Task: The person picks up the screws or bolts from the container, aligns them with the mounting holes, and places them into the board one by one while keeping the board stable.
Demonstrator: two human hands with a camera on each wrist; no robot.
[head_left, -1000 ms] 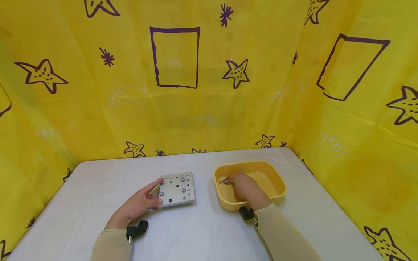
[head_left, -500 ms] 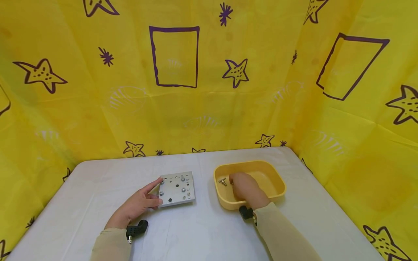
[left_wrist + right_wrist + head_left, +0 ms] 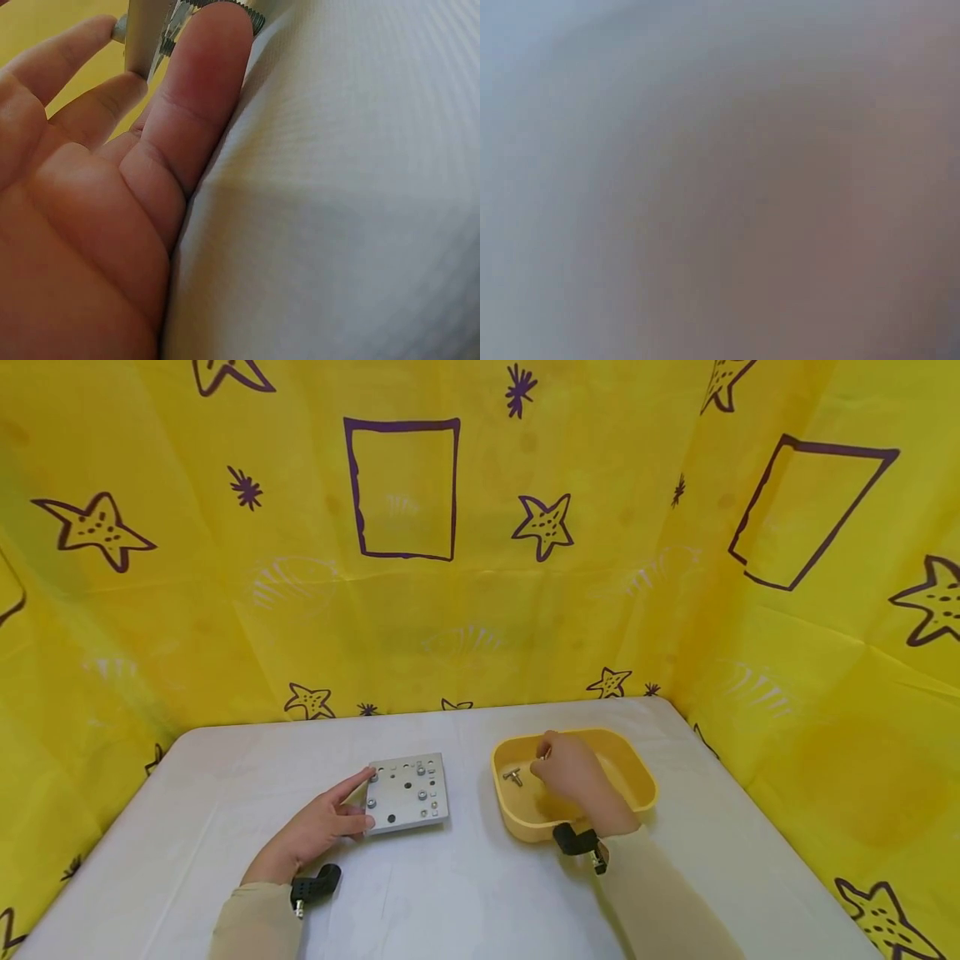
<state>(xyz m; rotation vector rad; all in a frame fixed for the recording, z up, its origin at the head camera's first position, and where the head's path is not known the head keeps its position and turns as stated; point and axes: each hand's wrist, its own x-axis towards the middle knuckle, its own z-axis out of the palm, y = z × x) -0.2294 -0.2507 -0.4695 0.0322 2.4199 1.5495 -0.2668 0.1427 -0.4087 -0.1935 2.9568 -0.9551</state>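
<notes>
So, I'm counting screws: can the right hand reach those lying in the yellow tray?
Likely yes: the right hand, apparently pinching something small, is over the yellow tray, and nothing visible blocks the screws.

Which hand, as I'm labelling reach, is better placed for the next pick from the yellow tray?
Probably the right hand: it is at the yellow tray, nearest the loose screws. The left hand grips the metal plate.

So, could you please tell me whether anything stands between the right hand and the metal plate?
Yes: the left wall of the yellow tray stands between the right hand and the metal plate, with loose screws lying just inside it. Nothing else visible does.
</notes>
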